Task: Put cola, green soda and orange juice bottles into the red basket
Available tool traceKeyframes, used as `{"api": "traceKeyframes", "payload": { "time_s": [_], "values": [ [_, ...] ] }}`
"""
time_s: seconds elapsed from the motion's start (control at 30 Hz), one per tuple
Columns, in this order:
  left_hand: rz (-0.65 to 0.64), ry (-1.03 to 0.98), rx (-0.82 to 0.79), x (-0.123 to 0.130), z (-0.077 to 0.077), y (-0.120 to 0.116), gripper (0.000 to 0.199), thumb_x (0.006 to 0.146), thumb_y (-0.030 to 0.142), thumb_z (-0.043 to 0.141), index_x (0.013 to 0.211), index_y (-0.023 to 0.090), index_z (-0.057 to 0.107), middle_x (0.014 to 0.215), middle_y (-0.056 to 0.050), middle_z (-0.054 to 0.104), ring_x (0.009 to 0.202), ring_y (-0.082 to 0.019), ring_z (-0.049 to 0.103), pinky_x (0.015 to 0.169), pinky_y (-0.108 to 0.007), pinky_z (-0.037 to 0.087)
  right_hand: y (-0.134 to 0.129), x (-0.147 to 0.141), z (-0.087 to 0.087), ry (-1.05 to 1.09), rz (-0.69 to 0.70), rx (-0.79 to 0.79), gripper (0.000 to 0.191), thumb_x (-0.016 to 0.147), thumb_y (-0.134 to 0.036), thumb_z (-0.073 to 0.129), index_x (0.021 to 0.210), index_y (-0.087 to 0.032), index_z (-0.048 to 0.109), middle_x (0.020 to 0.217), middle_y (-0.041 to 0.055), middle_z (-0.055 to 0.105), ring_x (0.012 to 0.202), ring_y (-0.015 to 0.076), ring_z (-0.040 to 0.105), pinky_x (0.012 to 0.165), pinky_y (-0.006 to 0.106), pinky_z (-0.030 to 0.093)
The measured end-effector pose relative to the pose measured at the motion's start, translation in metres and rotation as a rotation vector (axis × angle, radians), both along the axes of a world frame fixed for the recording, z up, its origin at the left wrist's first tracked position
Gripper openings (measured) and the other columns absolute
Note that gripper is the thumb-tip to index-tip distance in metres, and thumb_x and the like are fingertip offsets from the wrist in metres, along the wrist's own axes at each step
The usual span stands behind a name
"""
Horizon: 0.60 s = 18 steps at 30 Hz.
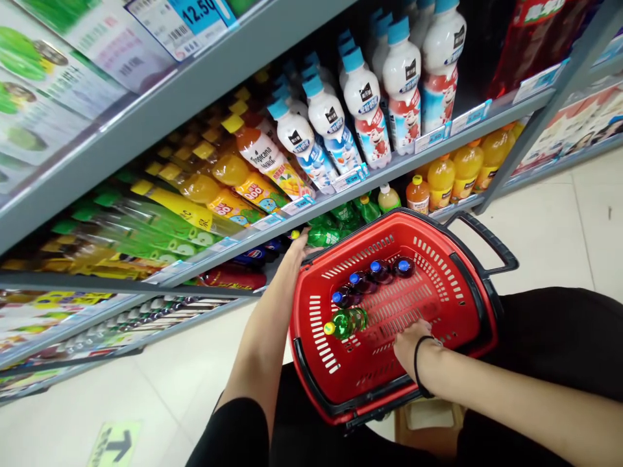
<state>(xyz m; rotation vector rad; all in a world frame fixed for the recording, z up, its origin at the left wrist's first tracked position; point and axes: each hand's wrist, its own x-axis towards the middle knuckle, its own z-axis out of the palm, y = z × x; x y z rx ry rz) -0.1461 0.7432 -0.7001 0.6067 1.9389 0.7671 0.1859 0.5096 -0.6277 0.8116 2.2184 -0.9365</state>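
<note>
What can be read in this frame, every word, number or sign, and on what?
"12.50": upper-shelf price tag
"Tropicana": orange-capped-shelf bottle with yellow cap
"Qoo": orange drink bottles
Arrow: floor sign, its lettering blurred
Too small or blurred to read surely: lower price tags; white bottles
No readable text: green bottle, dark bottles in the red basket

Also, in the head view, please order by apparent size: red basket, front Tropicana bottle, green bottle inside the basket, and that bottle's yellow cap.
Largest to smallest:
Red basket
Front Tropicana bottle
Green bottle
Yellow cap
</note>
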Motion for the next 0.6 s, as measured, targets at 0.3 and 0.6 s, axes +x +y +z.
{"api": "traceKeyframes", "payload": {
  "time_s": [0.3, 0.6],
  "values": [
    [0.530, 0.198, 0.096, -0.032, 0.037, -0.072, 0.032, 0.109, 0.040, 0.061, 0.127, 0.013, 0.062, 0.106, -0.007, 0.071, 0.081, -0.014, 0.071, 0.070, -0.029, 0.064, 0.002, 0.004, 0.019, -0.088, -0.011, 0.006, 0.037, 0.085, -0.003, 0.068, 0.120, 0.001, 0.080, 0.114, 0.0327, 0.077, 0.112, 0.0501, 0.075, 0.090, 0.072, 0.058],
    [0.638, 0.419, 0.253, -0.058, 0.157, -0.213, 0.011, 0.100, 0.020, 0.061, 0.092, 0.017, 0.055, 0.081, 0.004, 0.067, 0.063, -0.011, 0.067, 0.059, -0.023, 0.065, 0.003, 0.011, 0.032, 0.012, -0.095, 0.032, 0.040, 0.070, 0.005, 0.076, 0.110, 0.003, 0.081, 0.109, 0.0340, 0.077, 0.110, 0.0523, 0.075, 0.088, 0.072, 0.060]
  ]
}}
